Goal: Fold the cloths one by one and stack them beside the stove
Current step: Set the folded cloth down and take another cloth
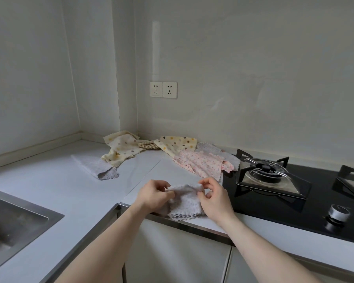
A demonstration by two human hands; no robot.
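Both hands pinch the far edge of the small gray cloth point(185, 201), the left hand point(154, 194) at one corner and the right hand point(214, 198) at the other. It lies on the counter point(70, 180) near the front edge, just left of the stove point(294, 201), its zigzag edge nearest the person.

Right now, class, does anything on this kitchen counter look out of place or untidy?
Yes: a pink dotted cloth lies crumpled with its edge over the black stove, close to the burner, not folded beside it.
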